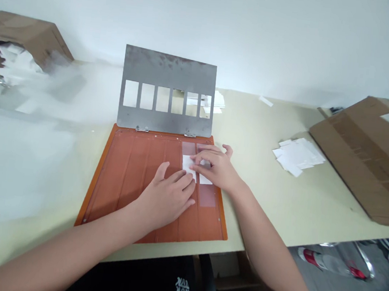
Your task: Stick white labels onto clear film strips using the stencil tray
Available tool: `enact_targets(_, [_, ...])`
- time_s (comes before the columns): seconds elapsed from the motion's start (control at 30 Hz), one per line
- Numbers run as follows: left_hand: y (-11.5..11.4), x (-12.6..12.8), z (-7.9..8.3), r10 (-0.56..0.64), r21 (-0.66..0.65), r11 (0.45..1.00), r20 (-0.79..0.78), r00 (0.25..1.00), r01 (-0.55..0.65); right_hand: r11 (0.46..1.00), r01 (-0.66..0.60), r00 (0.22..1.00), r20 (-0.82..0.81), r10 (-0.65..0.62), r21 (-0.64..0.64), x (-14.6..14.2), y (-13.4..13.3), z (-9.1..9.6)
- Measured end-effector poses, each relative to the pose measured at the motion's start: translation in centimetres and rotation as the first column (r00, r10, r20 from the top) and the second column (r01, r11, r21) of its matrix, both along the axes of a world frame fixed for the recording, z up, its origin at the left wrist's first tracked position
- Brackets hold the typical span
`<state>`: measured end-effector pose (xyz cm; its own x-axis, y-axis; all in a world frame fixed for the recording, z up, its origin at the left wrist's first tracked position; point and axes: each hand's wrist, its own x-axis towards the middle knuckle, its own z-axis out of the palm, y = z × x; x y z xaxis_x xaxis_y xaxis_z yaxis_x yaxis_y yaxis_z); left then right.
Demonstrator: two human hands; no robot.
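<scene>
Scuffed metal plate (169, 69), matt white paper pieces (188, 164)

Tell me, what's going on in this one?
A person has their left hand and right hand on white paper pieces lying on an orange board. A steel plate with six rectangular windows stands raised on the board's hinges. A pile of white paper and flattened cardboard sit to the right on the table.

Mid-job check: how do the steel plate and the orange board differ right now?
The steel plate stands raised, while the orange board lies flat on the table. The plate is grey and stained, with six rectangular windows; the board is ribbed and carries white paper pieces. They share a hinged edge and look about equally wide.
</scene>
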<state>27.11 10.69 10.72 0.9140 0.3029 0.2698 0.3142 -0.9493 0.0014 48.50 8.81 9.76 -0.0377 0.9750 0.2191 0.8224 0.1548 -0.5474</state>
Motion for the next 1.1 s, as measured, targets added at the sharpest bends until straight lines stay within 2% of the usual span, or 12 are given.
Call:
enact_targets(0.4, [-0.32,0.05,-0.14,0.020,0.059,0.998,0.039,0.999,-0.022,1.000,-0.001,1.000,-0.001,0.001,0.013,-0.01,-0.01,0.01])
enact_targets(0.6, [-0.38,0.19,-0.08,0.037,-0.031,0.999,-0.012,0.999,-0.037,0.999,-0.019,1.000,0.011,0.019,0.027,0.10,0.14,0.11])
enact_targets(0.83, [-0.40,0.14,-0.03,0.037,-0.106,0.993,-0.054,0.998,-0.043,1.000,-0.006,0.985,0.175,0.010,-0.024,0.21,0.53,0.01])
enact_targets(1.1, [-0.36,0.23,0.06,0.035,-0.153,0.987,-0.077,0.996,-0.046,0.989,-0.002,1.000,0.006,0.001,0.149,-0.46,0.93,-0.73])
